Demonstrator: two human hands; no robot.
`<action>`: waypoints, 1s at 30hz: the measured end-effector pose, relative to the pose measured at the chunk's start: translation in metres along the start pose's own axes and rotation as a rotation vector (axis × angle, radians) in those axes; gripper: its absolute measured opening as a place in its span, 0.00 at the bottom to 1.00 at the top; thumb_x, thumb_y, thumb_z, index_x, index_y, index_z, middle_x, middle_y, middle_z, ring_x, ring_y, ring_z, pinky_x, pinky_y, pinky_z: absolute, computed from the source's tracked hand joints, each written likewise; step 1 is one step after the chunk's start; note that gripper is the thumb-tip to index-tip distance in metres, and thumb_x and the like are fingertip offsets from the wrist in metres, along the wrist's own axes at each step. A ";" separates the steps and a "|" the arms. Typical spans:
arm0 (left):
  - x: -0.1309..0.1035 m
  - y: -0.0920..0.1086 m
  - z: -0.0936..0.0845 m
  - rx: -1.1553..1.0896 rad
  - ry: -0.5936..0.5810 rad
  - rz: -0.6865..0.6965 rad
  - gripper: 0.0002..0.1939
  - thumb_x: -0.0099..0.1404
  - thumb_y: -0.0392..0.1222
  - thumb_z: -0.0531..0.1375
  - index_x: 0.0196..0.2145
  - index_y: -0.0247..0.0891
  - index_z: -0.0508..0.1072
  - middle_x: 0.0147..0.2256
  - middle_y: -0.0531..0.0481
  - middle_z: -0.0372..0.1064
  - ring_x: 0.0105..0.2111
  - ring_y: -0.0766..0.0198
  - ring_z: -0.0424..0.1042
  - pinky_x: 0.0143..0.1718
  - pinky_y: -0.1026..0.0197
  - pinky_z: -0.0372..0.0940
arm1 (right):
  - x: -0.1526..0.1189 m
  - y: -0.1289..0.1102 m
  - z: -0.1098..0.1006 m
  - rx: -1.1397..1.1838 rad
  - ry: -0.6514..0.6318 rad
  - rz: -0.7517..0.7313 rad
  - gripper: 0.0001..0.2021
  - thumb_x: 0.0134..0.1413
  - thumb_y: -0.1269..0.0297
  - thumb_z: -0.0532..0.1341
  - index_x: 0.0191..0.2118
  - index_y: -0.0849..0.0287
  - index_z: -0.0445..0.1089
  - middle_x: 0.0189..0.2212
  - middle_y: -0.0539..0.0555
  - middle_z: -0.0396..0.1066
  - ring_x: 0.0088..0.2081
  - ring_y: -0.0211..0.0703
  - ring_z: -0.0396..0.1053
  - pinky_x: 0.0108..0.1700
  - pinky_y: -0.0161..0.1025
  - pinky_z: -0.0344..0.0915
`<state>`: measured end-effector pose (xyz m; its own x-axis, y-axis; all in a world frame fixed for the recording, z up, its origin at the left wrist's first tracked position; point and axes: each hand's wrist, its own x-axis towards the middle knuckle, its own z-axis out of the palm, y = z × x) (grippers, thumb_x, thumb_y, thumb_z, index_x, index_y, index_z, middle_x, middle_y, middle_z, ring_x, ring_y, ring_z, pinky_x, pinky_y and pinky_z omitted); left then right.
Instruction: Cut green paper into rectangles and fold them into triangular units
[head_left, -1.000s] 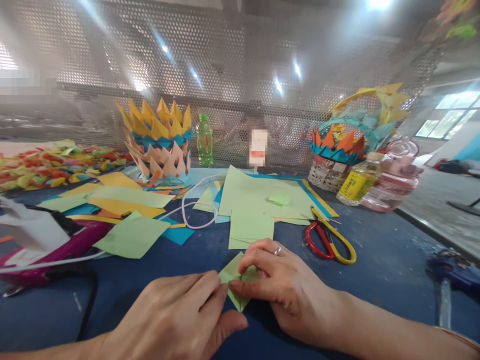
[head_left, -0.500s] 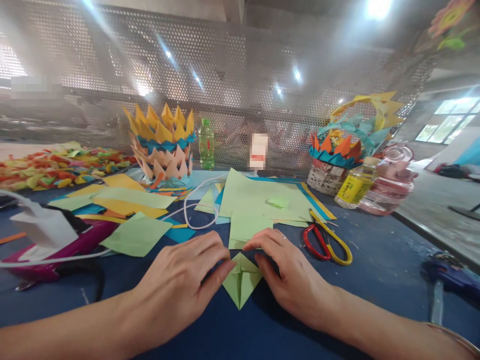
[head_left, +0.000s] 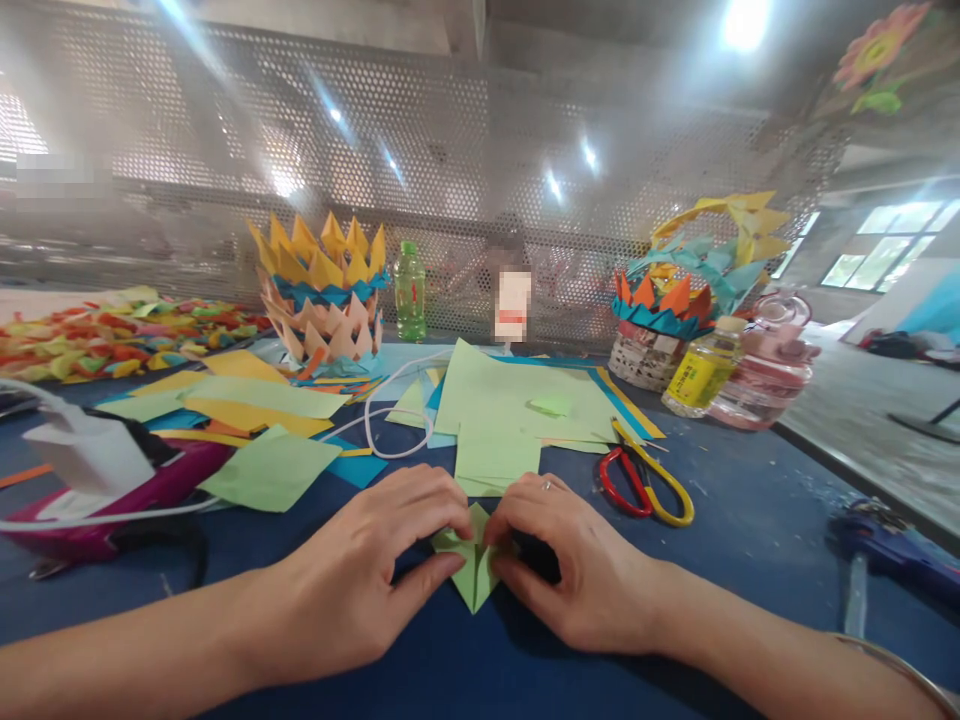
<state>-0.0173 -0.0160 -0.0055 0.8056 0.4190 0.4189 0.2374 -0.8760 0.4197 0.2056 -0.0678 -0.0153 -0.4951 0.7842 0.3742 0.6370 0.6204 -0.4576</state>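
A small folded piece of light green paper lies on the dark blue table with its point toward me. It has a crease down its middle. My left hand grips its left corner between thumb and fingertips. On the other side, my right hand has its curled fingers and thumb on the right corner, partly hiding it. Just beyond my fingers are small green paper sheets, in front of a stack topped by a larger green sheet.
Red and yellow scissors and a blue glue gun lie to the right. Bottles and paper-petal baskets stand behind. A white charger on a purple power strip sits left, its cable crossing the table.
My right fingers have moved inward and down onto the paper's right corner. My left fingers have curled over its left side. The view has shifted slightly.
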 end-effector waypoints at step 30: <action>-0.005 0.014 -0.003 0.193 0.103 0.170 0.14 0.71 0.33 0.53 0.36 0.37 0.78 0.35 0.50 0.77 0.30 0.65 0.75 0.33 0.65 0.68 | -0.001 -0.009 0.006 0.132 0.048 0.183 0.07 0.52 0.77 0.61 0.33 0.57 0.71 0.28 0.47 0.73 0.30 0.36 0.69 0.36 0.34 0.61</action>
<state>-0.0197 -0.0298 0.0009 0.7857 0.2752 0.5540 0.2104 -0.9611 0.1790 0.1971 -0.0746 -0.0162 -0.3479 0.8843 0.3115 0.6294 0.4665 -0.6214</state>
